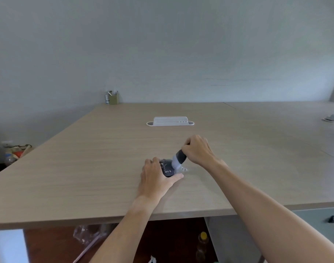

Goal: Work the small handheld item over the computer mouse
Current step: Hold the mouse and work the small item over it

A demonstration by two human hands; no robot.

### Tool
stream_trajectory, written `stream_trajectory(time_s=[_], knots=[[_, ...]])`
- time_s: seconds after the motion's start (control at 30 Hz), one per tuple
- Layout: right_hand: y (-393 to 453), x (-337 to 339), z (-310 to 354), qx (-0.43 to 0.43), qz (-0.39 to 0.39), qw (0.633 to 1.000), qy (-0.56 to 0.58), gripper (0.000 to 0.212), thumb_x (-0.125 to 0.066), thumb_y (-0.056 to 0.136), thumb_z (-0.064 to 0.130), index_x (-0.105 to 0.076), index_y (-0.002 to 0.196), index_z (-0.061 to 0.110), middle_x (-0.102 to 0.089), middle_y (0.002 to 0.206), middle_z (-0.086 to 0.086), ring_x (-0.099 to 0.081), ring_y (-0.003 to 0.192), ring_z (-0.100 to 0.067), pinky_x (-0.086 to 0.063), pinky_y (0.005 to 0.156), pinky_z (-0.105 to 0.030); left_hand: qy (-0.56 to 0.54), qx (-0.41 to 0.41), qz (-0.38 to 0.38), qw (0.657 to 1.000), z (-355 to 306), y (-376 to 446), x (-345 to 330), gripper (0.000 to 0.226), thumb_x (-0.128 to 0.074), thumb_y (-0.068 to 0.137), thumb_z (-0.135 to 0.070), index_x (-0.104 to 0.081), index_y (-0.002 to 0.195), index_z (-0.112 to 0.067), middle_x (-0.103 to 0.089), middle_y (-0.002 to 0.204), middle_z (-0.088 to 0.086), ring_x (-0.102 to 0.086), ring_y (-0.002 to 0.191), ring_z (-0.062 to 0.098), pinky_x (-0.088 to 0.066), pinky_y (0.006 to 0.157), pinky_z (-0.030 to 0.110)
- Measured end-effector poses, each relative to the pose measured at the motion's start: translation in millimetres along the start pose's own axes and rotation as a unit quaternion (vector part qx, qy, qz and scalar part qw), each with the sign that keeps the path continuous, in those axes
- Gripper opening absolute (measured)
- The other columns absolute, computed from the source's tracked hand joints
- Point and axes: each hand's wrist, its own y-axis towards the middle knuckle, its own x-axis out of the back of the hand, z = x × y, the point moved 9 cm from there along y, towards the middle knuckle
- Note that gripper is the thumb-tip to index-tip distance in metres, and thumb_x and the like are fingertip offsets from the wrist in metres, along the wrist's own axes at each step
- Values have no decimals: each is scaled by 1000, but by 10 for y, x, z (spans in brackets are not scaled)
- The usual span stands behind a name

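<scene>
A dark computer mouse point(167, 169) with white lettering lies on the wooden desk point(97, 152), near its front edge. My left hand point(155, 179) grips the mouse from the left, thumb under its near end. My right hand point(198, 150) holds a small brush point(178, 159) with a dark handle and pale bristles, tilted down to the left. The bristles touch the mouse's right side. Small glinting specks point(184, 169) lie on the desk just right of the mouse.
A white cable port cover point(170, 121) sits at mid-desk behind my hands. An olive pen holder point(112, 97) stands at the far left corner. Another white fitting point(333, 117) is at the right edge. Bags point(14, 151) sit left of the desk; bottles point(202, 243) stand below it.
</scene>
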Motion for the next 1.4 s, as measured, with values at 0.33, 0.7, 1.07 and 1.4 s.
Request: stream_trajectory(time_s=[0.33, 0.7, 1.07, 1.4], knots=[[-46, -51, -13, 0, 31, 999, 14, 15, -52, 71, 4, -51, 58, -4, -37, 63, -11, -30, 64, -21, -24, 53, -32, 7, -18, 42, 999, -51, -21, -46, 54, -68, 71, -48, -50, 120, -38, -41, 103, -4, -52, 108, 23, -45, 88, 31], [-185, -204, -77, -36, 106, 988, 110, 9, -56, 65, 15, -52, 60, 10, -41, 64, -8, -34, 57, -22, -30, 55, -35, 78, -20, -6, 997, -40, -10, -26, 71, -69, 68, -59, -48, 124, -19, -39, 126, 1, -37, 122, 24, -35, 98, 34], [-166, -142, 35, -11, 86, 993, 78, 26, -54, 75, 10, -65, 82, -13, -55, 66, -13, -44, 64, -22, -37, 58, -31, 72, -27, 61, 995, -21, 51, -65, 52, -64, 76, -44, -52, 125, -30, -46, 125, -2, -39, 123, 25, -32, 99, 34], [-173, -20, 23, -14, 55, 995, 87, 21, -56, 78, 9, -71, 79, -5, -59, 62, -4, -48, 62, -20, -40, 57, -29, 84, -58, 78, 992, -18, 93, -84, 79, -67, 68, -57, -36, 138, -37, -34, 145, -11, -32, 131, 25, -27, 106, 39]])
